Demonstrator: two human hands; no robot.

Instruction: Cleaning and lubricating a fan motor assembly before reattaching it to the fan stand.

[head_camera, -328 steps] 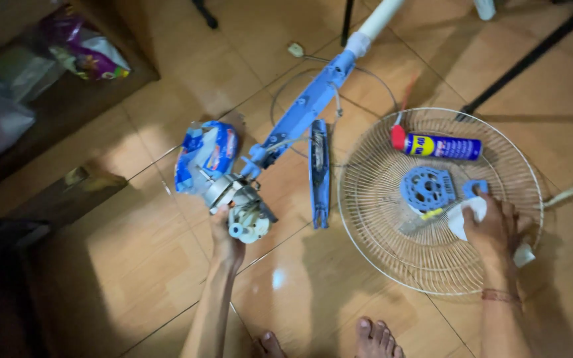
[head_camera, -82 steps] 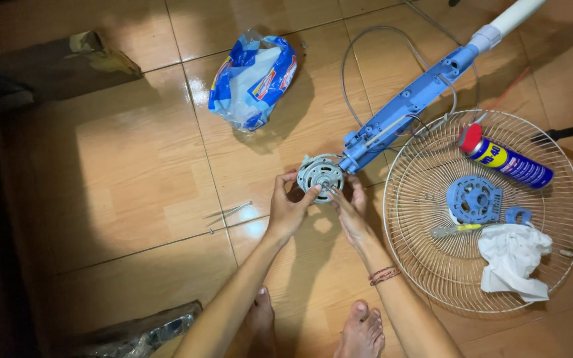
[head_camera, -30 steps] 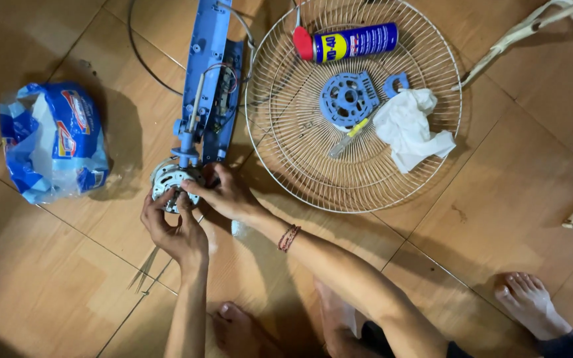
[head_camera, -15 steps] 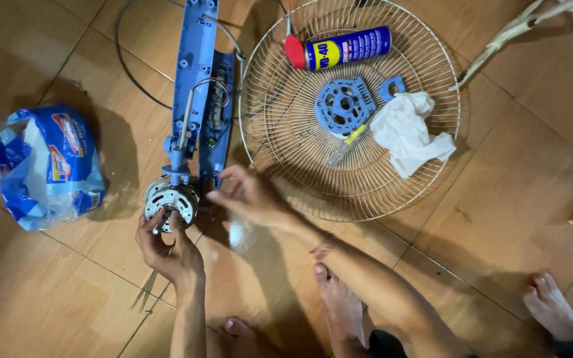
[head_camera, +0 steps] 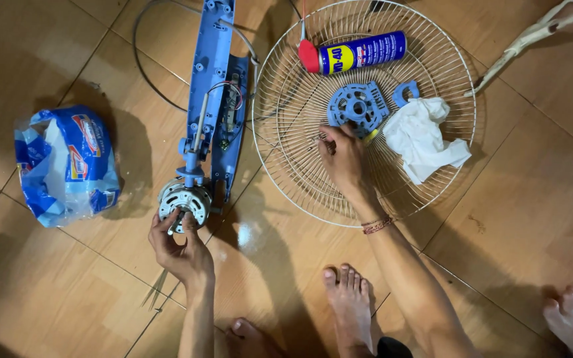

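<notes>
On the tiled floor [head_camera: 54, 292], my left hand [head_camera: 180, 248] curls its fingers up against the round metal fan motor [head_camera: 184, 202], gripping its lower edge where it sits at the end of the blue fan housing [head_camera: 212, 86]. My right hand [head_camera: 345, 159] reaches into the wire fan guard [head_camera: 286, 179], fingers bent loosely down onto the mesh just below the blue plastic motor cover [head_camera: 357, 106]; I cannot tell whether they have pinched anything. A white rag [head_camera: 422, 139] and a spray can [head_camera: 356, 52] lie in the guard, and a blue plastic bag [head_camera: 67, 166] sits well left of the motor.
</notes>
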